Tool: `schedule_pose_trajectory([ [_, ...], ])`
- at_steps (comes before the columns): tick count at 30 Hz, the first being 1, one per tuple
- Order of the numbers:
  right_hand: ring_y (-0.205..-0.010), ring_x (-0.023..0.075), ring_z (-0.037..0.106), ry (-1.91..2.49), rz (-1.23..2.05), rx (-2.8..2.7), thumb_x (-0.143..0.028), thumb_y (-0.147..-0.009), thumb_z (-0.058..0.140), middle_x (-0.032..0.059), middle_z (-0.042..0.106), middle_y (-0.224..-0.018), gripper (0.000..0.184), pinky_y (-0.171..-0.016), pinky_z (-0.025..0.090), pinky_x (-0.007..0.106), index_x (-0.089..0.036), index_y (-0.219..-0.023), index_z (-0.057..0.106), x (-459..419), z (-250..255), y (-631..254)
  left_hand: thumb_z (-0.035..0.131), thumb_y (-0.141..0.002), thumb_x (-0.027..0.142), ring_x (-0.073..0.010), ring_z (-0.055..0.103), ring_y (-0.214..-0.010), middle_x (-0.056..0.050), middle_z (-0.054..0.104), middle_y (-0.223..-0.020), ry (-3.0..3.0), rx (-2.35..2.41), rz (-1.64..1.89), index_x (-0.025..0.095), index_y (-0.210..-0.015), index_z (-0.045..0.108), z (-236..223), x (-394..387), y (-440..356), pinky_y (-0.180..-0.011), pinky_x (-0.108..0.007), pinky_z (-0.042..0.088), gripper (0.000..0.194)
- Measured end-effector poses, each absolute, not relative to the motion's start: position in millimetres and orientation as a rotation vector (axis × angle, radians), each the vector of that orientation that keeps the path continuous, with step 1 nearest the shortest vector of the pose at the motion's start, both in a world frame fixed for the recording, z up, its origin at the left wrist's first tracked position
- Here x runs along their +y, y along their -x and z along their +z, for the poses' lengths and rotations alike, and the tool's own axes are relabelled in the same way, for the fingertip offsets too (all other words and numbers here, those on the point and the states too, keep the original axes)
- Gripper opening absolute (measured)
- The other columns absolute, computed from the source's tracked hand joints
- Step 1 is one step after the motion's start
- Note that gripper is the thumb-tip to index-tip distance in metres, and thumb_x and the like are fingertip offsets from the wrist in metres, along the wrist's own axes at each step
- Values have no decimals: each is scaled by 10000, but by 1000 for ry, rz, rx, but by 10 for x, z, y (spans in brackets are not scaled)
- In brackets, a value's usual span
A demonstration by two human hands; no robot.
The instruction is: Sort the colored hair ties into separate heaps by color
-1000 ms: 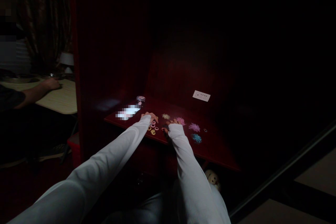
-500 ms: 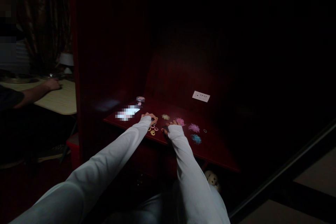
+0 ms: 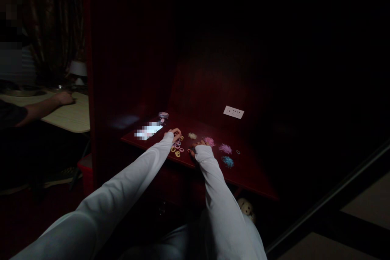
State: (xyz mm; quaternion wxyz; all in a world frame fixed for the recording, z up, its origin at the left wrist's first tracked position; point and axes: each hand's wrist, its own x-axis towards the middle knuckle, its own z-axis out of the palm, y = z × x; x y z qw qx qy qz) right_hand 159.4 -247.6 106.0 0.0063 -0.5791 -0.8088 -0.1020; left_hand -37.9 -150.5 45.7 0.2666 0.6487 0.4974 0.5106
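On a dark red desk [image 3: 250, 178] lies a loose scatter of small coloured hair ties [image 3: 177, 148]. My left hand [image 3: 174, 133], in a long white sleeve, rests at the scatter's upper edge with its fingers curled. My right hand [image 3: 197, 145] lies just right of the scatter, mostly covered by the sleeve cuff, with a ring on one finger. Past it sit small sorted heaps: a pale one [image 3: 192, 135], a pink one [image 3: 209, 141], a lilac one [image 3: 225, 148] and a blue one [image 3: 228, 161]. The scene is very dim.
A lit phone [image 3: 148, 130] and a small round jar [image 3: 163, 115] lie at the desk's left end. A white socket plate [image 3: 233, 111] is on the back panel. A plush toy [image 3: 246, 207] sits under the desk. Another person's arm [image 3: 45, 105] rests on a pale table at left.
My left hand has drawn back a little toward the top of the scatter and curled. My right hand has hardly moved.
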Motion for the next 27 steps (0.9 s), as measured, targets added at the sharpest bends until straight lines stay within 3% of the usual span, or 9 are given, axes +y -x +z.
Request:
schedule_pose_trajectory([
  [5,-1356,292,541,1773,-304,-2545,-376,-1051,523,138,717,-1381,414,-1115,350,415,-223,-1406,673,-2470,1075,-1596,770,-749,403,-230,713,-808,-61,780,-801,-1760,1096,1266,201,-766,753,483,-1476,319,-806,-352,588,203],
  [10,-1409,289,513,1664,-286,-2567,-327,-1023,538,113,578,-1581,591,-1140,349,408,-271,-1609,484,-2418,1037,-1588,781,-753,445,-266,761,-903,-80,834,-885,-1790,1088,1259,189,-842,824,479,-1475,324,-904,-373,590,274],
  [17,-1404,301,518,1633,-291,-2609,-304,-1003,550,133,579,-1570,594,-1128,382,421,-275,-1594,512,-2359,972,-1595,772,-756,357,-292,781,-937,-85,844,-877,-1802,1083,1199,183,-774,836,520,-1518,345,-965,-395,594,186],
  [27,-1410,296,523,1622,-315,-2630,-292,-1002,550,141,599,-1546,593,-1124,418,414,-242,-1592,511,-2362,970,-1592,842,-729,505,-296,795,-928,-73,837,-815,-1671,1008,1171,180,-748,815,450,-1483,288,-931,-395,614,326],
])
